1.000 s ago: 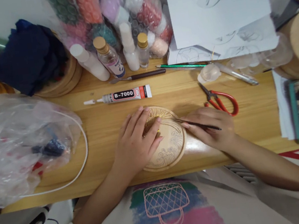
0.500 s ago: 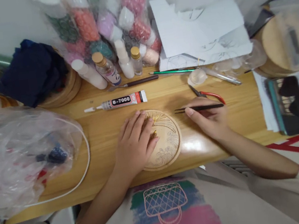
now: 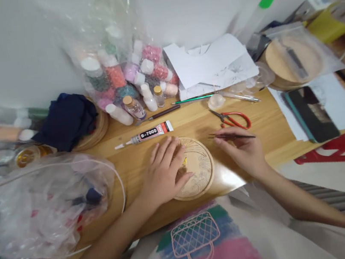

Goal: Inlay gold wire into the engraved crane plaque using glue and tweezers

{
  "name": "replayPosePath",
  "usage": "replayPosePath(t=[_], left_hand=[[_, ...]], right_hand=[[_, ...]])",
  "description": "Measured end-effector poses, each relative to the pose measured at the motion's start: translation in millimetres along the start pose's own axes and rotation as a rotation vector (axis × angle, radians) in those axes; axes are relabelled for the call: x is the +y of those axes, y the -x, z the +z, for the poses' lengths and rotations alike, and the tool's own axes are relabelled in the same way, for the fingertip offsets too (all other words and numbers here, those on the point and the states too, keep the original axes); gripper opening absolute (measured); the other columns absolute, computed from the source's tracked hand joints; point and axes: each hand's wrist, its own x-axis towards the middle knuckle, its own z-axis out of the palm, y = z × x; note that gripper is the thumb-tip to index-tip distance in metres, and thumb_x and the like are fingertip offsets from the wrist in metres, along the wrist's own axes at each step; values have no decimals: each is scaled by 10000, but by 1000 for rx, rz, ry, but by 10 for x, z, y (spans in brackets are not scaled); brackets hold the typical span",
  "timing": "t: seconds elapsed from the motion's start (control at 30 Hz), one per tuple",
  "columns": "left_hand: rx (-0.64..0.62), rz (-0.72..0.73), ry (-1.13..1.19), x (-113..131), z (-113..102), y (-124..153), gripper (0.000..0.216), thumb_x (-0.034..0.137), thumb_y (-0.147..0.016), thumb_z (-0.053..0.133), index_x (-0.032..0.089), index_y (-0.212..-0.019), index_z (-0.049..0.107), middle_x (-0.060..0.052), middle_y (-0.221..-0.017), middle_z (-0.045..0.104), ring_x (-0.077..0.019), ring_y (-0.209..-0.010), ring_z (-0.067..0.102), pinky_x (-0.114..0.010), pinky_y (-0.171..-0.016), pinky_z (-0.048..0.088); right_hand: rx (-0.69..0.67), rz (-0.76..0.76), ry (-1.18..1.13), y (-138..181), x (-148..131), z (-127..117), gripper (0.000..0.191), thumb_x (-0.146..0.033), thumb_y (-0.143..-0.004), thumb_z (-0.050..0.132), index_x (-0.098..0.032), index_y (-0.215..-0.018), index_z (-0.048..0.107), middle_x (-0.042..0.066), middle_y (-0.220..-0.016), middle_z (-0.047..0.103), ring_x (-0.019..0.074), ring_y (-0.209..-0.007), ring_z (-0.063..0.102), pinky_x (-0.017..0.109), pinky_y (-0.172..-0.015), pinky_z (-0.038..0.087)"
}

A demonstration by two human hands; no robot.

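My left hand (image 3: 163,173) lies flat with its fingers stretched over the left part of a round wooden disc (image 3: 203,172). Fine line drawings of waves and rays mark the disc's surface. A small gold piece (image 3: 184,163) shows between thumb and forefinger; what else lies under the palm is hidden. To the right of the disc, my right hand (image 3: 243,151) is closed around dark tweezers (image 3: 233,136), their tips pointing left and slightly apart, nothing visible between them. Just behind that hand lie red-handled pliers (image 3: 234,120).
A B-7000 glue tube (image 3: 149,133) lies behind the disc. Further back are small bottles (image 3: 134,108), a bag of coloured jars (image 3: 115,75), papers (image 3: 211,65) and a green pencil (image 3: 194,99). Left is a clear plastic bag (image 3: 42,209) with a white cable; right, a phone (image 3: 314,114).
The whole view has shifted and tilted, showing more of the wall and the right side. My left hand stays on the disc, and my right hand keeps hold of the tweezers.
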Motion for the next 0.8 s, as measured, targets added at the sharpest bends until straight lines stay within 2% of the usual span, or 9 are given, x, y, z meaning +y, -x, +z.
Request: replayPosePath(t=[0.2,0.33,0.67,0.8], left_hand=[[-40,30,-35,11,47,26,589,499,-939,483,110,-1381,508,-203,-1480,461,-356,-1410,371,-536,-1112,365],[-11,44,-51,-1,63,18,575,492,-945,470,114,-1377,512,-205,-1461,481,-362,-1390,398,-532,-1087,389],[-14,39,-57,7,73,12,551,488,-955,458,120,-1359,534,-206,-1460,483,-366,-1381,410,-539,-1077,401],[-12,38,-64,13,70,6,546,484,-956,460,118,-1354,539,-209,-1451,493,-371,-1374,422,-546,-1068,414]], right_hand=[[96,83,44,310,-41,203,84,-229,-823,713,-228,-906,728,25,-853,757,155,-769,715,292,-699,616],[44,17,20,327,-10,245,118,-176,-818,712,-234,-921,713,13,-839,735,140,-747,685,277,-667,583],[8,-8,63,316,-20,244,146,-125,-821,689,-220,-930,667,-10,-796,689,109,-675,635,233,-597,524],[-7,-70,116,289,-54,231,169,-97,-831,668,-224,-942,678,-9,-826,700,111,-707,638,244,-641,525]])
